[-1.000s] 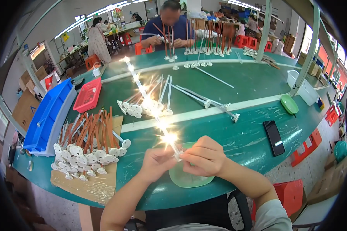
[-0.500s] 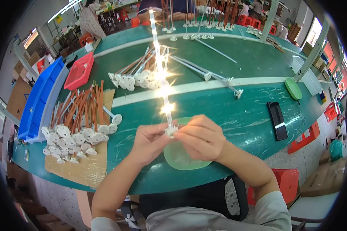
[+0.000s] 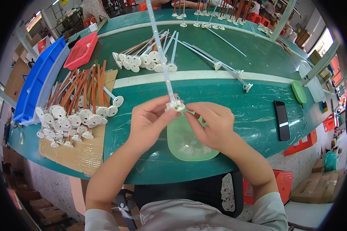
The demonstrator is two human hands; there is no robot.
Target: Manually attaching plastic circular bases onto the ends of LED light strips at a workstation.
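A slim LED light strip [image 3: 158, 42] with a white round base [image 3: 175, 105] points up and away from me, its small lamps unlit. My left hand [image 3: 149, 119] is closed on it at the base, thumb in front and fingers behind. At the right edge of that base, my right hand [image 3: 213, 122] has thumb and forefinger pinched together. Whatever lies between those fingertips is too small to make out. Below both hands stands a light green bowl [image 3: 192, 156] with small clear pieces in it.
Left, a heap of brown and silver strips with white bases [image 3: 75, 121] lies on cardboard [image 3: 85, 163], beside a blue bin [image 3: 38, 84] and red basket [image 3: 81, 50]. More strips [image 3: 144, 59] lie ahead. Right are a phone [image 3: 281, 121] and green dish [image 3: 298, 92].
The LED strip was shining brightly and is now dark. My right hand has drawn back slightly from the base, to a fingertip pinch at its edge. The whole view has shifted a little.
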